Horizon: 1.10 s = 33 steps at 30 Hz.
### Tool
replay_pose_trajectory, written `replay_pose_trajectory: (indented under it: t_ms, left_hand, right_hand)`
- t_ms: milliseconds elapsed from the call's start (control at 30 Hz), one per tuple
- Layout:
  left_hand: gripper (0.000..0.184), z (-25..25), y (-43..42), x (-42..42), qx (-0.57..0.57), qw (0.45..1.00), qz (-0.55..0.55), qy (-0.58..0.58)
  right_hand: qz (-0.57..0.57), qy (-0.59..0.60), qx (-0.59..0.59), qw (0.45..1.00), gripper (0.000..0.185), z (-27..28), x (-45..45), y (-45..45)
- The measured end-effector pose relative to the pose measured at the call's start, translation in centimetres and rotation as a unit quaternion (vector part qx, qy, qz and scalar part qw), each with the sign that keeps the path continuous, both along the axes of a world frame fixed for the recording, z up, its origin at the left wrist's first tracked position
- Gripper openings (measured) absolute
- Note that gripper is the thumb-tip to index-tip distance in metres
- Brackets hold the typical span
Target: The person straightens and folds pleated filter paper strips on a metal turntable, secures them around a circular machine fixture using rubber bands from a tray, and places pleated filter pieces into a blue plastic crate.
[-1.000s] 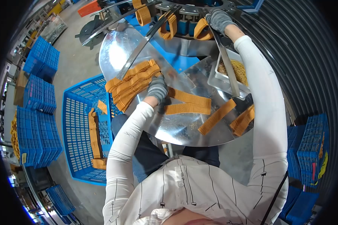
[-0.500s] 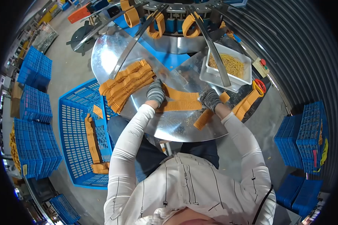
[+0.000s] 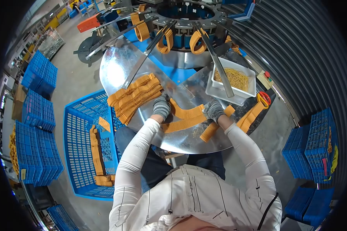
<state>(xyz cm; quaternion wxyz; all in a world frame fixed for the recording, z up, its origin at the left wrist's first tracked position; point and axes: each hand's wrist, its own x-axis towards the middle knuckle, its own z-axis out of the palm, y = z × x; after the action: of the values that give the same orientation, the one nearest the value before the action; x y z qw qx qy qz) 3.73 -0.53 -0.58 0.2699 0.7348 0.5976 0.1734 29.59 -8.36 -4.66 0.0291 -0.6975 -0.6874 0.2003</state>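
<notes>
My left hand [image 3: 161,106], in a grey striped glove, is closed on the left part of an orange ribbed strip [image 3: 187,114]. At the strip's right end, my gloved right hand [image 3: 213,110] is closed on it too. Two lengths of it span between my hands, joined near the right hand and apart on the left. Beyond my left hand lies a pile of similar orange strips [image 3: 137,96] on the shiny metal table [image 3: 177,144]. A short orange piece [image 3: 209,132] lies below my right hand. My fingertips are partly hidden.
A white tray [image 3: 235,79] of thin yellow bands stands at the back right, near red-and-yellow-handled scissors [image 3: 263,99]. Metal arms [image 3: 223,75] reach over the table from a round machine [image 3: 185,23] hung with orange loops. A blue basket [image 3: 75,154] sits at my left.
The two lengths of strip between my hands have separated, the lower one swinging down and leaving a gap on the left. The camera view has shifted slightly. Both hands keep their hold.
</notes>
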Motion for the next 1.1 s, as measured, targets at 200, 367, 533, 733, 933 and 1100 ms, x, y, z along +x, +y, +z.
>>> replay_pose_trajectory:
  t_ms: [200,367,533,733,933,1100]
  left_hand:
    - [0.015,1.4,-0.1,0.6,-0.065,0.988,0.056,-0.13]
    - [0.019,2.8,-1.2,1.3,-0.022,0.995,0.029,-0.097]
    - [0.02,2.4,-0.7,0.8,0.108,0.99,-0.032,-0.084]
    - [0.014,5.3,2.6,4.0,0.107,0.973,-0.09,-0.182]
    - [0.011,16.5,1.2,10.9,-0.222,0.847,-0.065,-0.479]
    - [0.015,19.5,1.0,11.9,-0.271,0.817,-0.08,-0.504]
  right_hand:
    - [-0.205,0.183,0.098,0.957,0.016,6.2,-0.9,-3.3]
    - [-0.295,0.445,0.067,0.843,0.011,6.8,-1.1,-4.3]
    - [-0.159,0.297,0.198,0.92,0.006,8.0,1.0,-5.9]
    - [-0.252,0.382,0.289,0.84,0.007,14.4,8.9,-4.4]
    - [-0.212,0.434,0.109,0.869,0.013,23.5,8.0,0.9]
    - [-0.135,0.453,0.065,0.879,0.012,27.5,3.6,2.5]
